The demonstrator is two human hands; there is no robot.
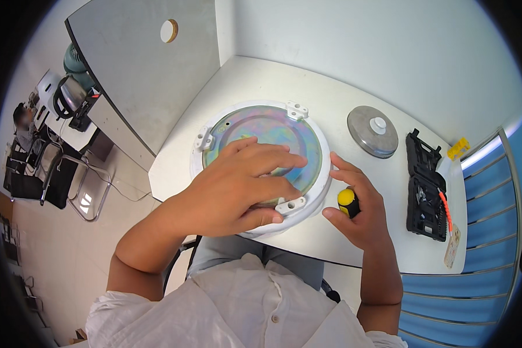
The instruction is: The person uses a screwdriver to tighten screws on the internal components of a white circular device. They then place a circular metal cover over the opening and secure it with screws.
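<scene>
- The round white ring-shaped frame (326, 153) lies flat on the white tabletop (267, 72), close to the edge nearest the person.
- The circular metallic disc with an iridescent green-and-pink surface (272, 129) sits within the frame.
- Three small white brackets with holes are visible at the rim: the far bracket (296, 110), the left bracket (203, 139) and the near bracket (290, 205).
- The left hand (243, 182) extends over the disc, palm down, fingers spread apart. Its thumb and index fingertips are beside the near bracket; contact cannot be determined.
- The right hand (362, 211) is positioned beside the right side of the frame, thumb and index finger apart. The index fingertip is just beside the rim. The hands are separate from each other.
- A yellow-and-black rounded tool handle (347, 200) is located between the right thumb and fingers; whether it is gripped cannot be determined.
- A round grey metal lid (365, 136) with a white knob (377, 125) rests on the tabletop, beyond the right hand.
- An open black plastic tool case (426, 200) lies farther right. A slender orange-handled tool (445, 211) lies along its right side.
- A small bright-yellow object (458, 149) is situated near the table's far right edge.
- A grey upright partition panel (151, 64) with a round hole stands at the left.
</scene>
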